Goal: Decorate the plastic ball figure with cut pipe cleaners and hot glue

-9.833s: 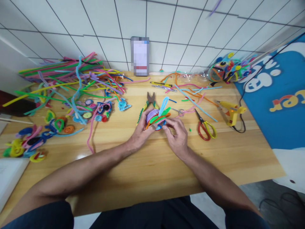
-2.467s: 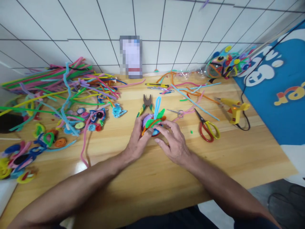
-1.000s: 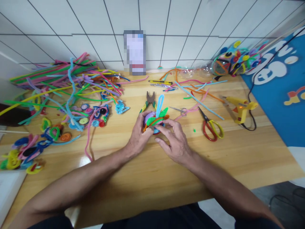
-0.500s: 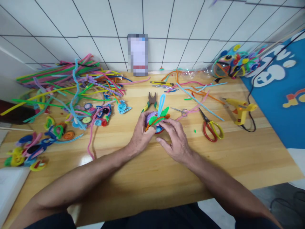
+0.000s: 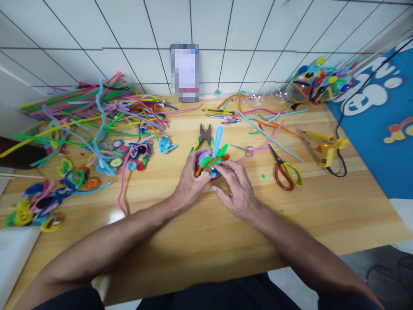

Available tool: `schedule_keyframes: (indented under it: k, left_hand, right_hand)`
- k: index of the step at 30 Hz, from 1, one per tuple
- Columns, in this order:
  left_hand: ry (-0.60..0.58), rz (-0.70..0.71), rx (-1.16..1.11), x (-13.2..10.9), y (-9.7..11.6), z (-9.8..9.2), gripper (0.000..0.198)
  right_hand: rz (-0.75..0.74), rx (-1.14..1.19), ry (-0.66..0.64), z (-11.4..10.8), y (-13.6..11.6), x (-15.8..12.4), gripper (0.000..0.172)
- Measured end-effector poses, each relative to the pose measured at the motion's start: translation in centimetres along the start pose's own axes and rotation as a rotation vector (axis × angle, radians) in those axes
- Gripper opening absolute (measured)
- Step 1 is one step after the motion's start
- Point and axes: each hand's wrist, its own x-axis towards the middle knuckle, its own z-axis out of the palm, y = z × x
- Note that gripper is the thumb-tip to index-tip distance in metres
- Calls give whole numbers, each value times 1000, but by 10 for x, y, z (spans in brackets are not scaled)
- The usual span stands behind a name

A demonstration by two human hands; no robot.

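Over the middle of the table, my left hand (image 5: 191, 178) is closed around a colourful pipe-cleaner figure (image 5: 214, 162). The figure has green leaf-like pieces, orange and purple strands, a blue-and-red round part below and a light-blue loop (image 5: 217, 140) standing up on top. On its right side rest the bent fingertips of my right hand (image 5: 237, 185), with the thumb spread away from them. My fingers partly hide the figure's lower side. Just behind it lie pliers (image 5: 204, 135) with green-and-yellow handles, jaws pointing to the wall.
At left is a heap of pipe cleaners (image 5: 87, 101), with finished coiled pieces (image 5: 41, 200) nearer me. Scissors (image 5: 285, 170) and a yellow glue gun (image 5: 325, 146) lie at right. A utility knife (image 5: 218, 112) and a phone (image 5: 185, 73) are at the back, by the tiled wall.
The view has shifted very slightly. Both hands stay at the figure in nearly the same pose, and the light-blue loop still stands up.
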Motion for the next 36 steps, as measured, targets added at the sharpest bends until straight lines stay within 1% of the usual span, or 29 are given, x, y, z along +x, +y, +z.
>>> schedule_keyframes:
  k: [4,9,12,14,17,20,23,27,32,36]
  left_hand:
    - [-5,3,-10,-1,1,0,46]
    - [-34,50,-29,-4,0,-3,43]
    - [-37,28,-17,-3,0,-3,46]
    - [-39,19,-3,-3,0,-2,47]
    - [-34,29,2,-2,0,-1,47]
    - [-32,30,2,-3,0,-1,45]
    - [-31,26,-2,-3,-1,-2,45]
    - [-36,27,-10,-3,-2,-2,46]
    - [-31,30,4,-3,-1,-2,45]
    - [-33,37,6,-3,-1,-2,45]
  right_hand:
    - [3,-3,-1,1,1,0,60]
    - [19,0,-5,1,4,0,59]
    - [14,5,0,0,3,1,58]
    - [12,18,36,0,3,1,59]
    - [57,33,138,0,4,1,59]
    - [105,31,181,1,8,0,53]
    - [116,35,154,3,10,-1,49]
    - [103,44,98,4,10,-1,50]
    - [100,41,118,4,10,-2,58]
    - [69,27,42,1,10,1,53]
